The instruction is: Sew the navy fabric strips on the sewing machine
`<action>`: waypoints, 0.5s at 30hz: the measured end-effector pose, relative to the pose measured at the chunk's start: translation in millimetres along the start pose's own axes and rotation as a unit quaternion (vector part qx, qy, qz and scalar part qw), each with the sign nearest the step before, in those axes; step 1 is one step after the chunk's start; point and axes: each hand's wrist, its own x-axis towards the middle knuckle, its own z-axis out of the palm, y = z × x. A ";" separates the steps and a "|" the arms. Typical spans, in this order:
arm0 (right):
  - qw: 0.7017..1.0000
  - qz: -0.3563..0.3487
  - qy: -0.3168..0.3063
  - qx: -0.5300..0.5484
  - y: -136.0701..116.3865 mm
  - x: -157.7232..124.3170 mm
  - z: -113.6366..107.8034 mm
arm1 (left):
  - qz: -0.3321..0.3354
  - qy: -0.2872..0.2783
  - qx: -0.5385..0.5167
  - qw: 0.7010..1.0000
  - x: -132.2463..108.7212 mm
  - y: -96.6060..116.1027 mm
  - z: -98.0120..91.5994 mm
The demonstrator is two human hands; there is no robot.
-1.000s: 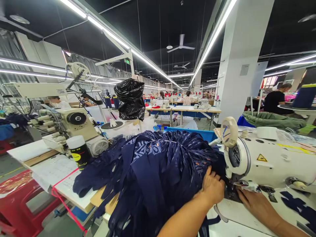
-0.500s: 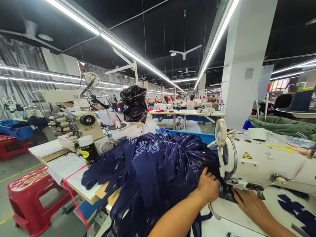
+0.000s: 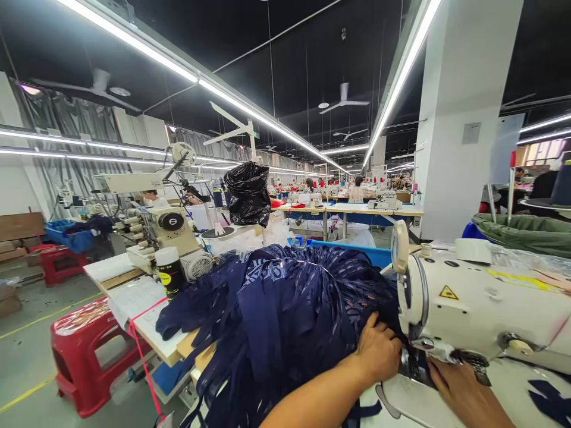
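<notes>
A large bundle of navy fabric strips is heaped in front of the sewing machine, some strips printed with a pale pattern. My left hand is closed on the bundle's right side, fingers curled into the cloth just left of the needle area. Beside the presser foot, my right hand lies low on the machine bed, its fingertips partly hidden under the machine head. A dark piece sits between my hands at the needle; its edges are hard to make out.
Navy scraps lie on the machine bed at right. A black-and-white spray can and another sewing machine stand on the left table. A red stool is on the floor. Behind are a black plastic bag and several co-workers.
The view has turned slightly left, so most things sit farther right. Both hands stay by the needle, and the navy bundle keeps nearly the same shape.
</notes>
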 end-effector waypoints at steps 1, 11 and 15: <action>1.000 -0.013 -0.014 0.012 1.6 -0.1 0.0 | 0.003 -0.006 0.001 1.000 -0.4 1.0 -2.7; 0.998 0.019 -0.041 0.050 6.4 -2.8 8.7 | 0.044 -0.019 0.014 0.999 -50.4 -5.2 -103.4; 0.998 0.018 -0.039 0.047 6.6 -8.9 12.7 | -0.028 -0.026 0.083 0.996 -76.1 -34.5 -137.2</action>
